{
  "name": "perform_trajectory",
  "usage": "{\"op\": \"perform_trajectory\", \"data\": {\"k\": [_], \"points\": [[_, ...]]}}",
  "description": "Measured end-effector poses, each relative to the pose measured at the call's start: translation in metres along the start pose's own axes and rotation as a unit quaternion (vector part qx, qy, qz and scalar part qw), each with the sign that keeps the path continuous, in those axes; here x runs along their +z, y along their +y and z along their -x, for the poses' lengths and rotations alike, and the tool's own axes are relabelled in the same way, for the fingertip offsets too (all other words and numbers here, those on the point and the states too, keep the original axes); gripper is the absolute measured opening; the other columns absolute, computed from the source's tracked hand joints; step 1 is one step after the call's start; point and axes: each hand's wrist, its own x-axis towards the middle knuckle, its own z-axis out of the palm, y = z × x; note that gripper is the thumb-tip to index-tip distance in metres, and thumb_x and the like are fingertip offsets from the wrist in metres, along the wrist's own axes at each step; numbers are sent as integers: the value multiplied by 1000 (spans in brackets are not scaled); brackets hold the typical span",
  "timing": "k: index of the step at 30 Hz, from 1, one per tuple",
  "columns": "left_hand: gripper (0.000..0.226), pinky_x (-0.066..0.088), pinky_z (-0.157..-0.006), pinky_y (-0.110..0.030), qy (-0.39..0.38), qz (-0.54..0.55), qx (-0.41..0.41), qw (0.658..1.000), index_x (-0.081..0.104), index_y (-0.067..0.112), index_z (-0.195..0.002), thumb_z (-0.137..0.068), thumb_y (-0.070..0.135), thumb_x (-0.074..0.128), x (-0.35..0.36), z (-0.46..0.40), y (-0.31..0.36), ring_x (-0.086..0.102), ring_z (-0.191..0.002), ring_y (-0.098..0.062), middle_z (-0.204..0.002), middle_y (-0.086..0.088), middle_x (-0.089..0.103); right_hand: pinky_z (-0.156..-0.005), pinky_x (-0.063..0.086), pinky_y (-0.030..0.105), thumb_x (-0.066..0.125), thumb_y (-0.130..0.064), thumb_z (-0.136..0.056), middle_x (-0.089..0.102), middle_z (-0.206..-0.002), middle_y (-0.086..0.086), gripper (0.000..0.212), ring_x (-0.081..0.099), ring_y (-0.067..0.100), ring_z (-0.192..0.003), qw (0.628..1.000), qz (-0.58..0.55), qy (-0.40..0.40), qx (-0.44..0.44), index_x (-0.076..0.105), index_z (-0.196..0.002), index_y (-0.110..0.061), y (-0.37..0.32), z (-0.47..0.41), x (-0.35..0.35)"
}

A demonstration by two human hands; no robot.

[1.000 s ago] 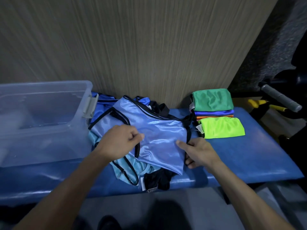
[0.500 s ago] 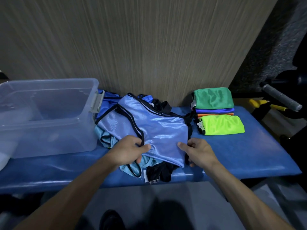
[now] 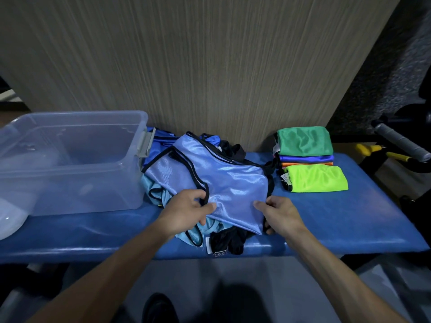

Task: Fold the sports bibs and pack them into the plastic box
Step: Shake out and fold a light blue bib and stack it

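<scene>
A shiny light-blue bib with black trim lies on top of a loose pile of blue and black bibs in the middle of the blue padded bench. My left hand pinches its near edge by the black trim. My right hand grips the bib's near right corner, thumb on top. The clear plastic box stands open on the bench to the left, and I see no bibs in it. A stack of folded bibs, green, blue, orange and neon yellow, sits at the right.
A wood-grain wall panel rises right behind the bench. A clear lid lies at the far left edge. Gym equipment with a grey handle and yellow parts stands to the right. My shoe shows on the floor below.
My left hand slid down the bib toward its near edge and now pinches it there. My right hand kept its hold on the corner. The view shifted slightly left.
</scene>
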Motion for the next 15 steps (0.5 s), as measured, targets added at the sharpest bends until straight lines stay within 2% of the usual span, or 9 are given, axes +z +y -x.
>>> {"op": "perform_trajectory", "data": {"k": [4,7,12,15], "points": [[26,32,-44,-24,-12,-7,-17,1000,66,19,-102,-96,44,66,3,-1,2,38,-43,-12,-63,-6,70,-46,51,28,70,-30,-94,57,-57,7,32,54,17,-45,1000,1,0,1,54,-74,-9,-1,0,1],[21,29,-40,-22,-29,33,-53,998,64,23,-110,-98,40,65,5,-1,6,35,-40,-11,-60,-4,66,-47,51,28,70,-31,-94,58,-58,6,33,55,18,-46,1000,3,0,4,55,-73,-10,-1,0,1],[27,25,-42,-24,-43,41,-76,995,68,18,-104,-94,43,70,-1,-2,8,33,-43,-14,-59,-3,64,-47,50,28,68,-27,-94,55,-57,4,32,53,19,-44,1000,-10,3,12,54,-72,-9,-1,1,0],[29,23,-42,-23,-60,62,-99,991,68,20,-108,-93,44,70,-5,-2,4,30,-43,-13,-63,-5,66,-48,50,30,68,-24,-94,54,-55,4,30,52,20,-45,999,-25,1,23,55,-71,-9,-1,2,-2]]}}
